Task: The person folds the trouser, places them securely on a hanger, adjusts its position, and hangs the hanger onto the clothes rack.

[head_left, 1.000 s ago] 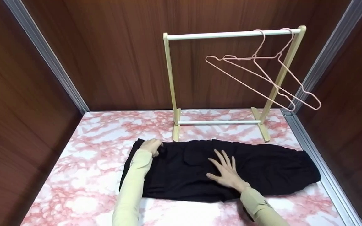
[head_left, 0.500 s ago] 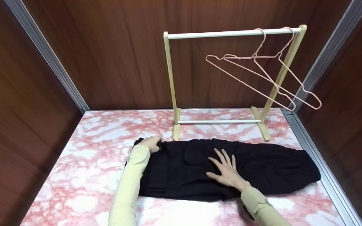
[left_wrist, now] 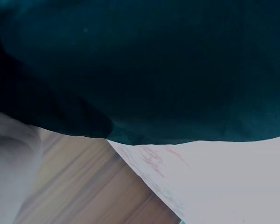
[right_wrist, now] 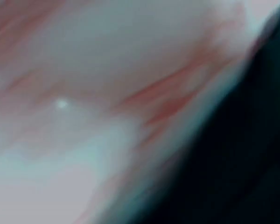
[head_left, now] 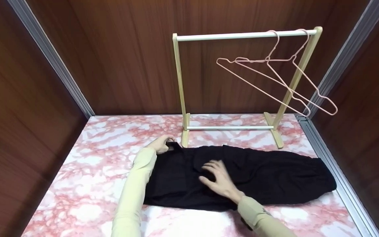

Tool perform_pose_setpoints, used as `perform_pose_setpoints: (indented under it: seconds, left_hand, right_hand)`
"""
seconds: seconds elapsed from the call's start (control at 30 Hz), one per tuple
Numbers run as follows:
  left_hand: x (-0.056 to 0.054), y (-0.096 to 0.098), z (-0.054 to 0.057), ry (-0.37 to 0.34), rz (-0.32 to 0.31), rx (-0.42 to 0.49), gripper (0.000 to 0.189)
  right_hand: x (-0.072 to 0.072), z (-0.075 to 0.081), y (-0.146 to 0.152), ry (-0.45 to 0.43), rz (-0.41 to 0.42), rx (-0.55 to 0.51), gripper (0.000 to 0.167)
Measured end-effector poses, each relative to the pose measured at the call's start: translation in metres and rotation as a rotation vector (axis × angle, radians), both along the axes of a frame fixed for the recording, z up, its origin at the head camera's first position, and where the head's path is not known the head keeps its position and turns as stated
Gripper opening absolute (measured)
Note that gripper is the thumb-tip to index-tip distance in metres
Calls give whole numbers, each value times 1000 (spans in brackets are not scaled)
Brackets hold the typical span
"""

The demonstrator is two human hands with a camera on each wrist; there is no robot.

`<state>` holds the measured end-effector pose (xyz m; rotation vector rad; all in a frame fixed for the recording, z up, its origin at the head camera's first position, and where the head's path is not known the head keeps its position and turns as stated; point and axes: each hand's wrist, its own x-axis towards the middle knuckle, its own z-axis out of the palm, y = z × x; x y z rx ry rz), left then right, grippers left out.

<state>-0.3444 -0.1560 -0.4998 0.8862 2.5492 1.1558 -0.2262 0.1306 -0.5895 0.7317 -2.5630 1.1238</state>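
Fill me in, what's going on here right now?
A person's left hand is gripping the far left corner of a black garment, where an edge stands up a little. The right hand is over the garment's middle, fingers spread; it's blurred, so I can't tell whether it touches. The garment lies stretched across the marbled table. Behind it stands a rack with two pink hangers at its right end.

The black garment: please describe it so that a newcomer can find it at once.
On the marbled table, find the rack. The garment lies in front of it, the left hand holding its left end. Unlike the thin pink hangers, it is broad, black cloth.
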Motion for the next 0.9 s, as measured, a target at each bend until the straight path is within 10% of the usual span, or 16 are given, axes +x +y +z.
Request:
perform_pose_setpoints:
  seconds: [0.33,0.43,0.7,0.8,0.9]
  left_hand:
    - [-37,-6,-40,24,-120,145,40]
    - [-28,-3,-31,28,-105,122,38]
    - [-66,-10,-75,83,-97,93,47]
    - [-57,-7,-64,106,-58,56,43]
    - [-26,5,-28,74,21,8,25]
  right_hand:
    - [-6,10,-53,-724,64,-397,80]
    - [-5,11,-62,-779,1,-397,83]
    - [-5,12,-72,-820,33,-486,33]
    - [-5,14,-71,-843,71,-521,20]
    - [-5,19,-67,-856,86,-534,15]
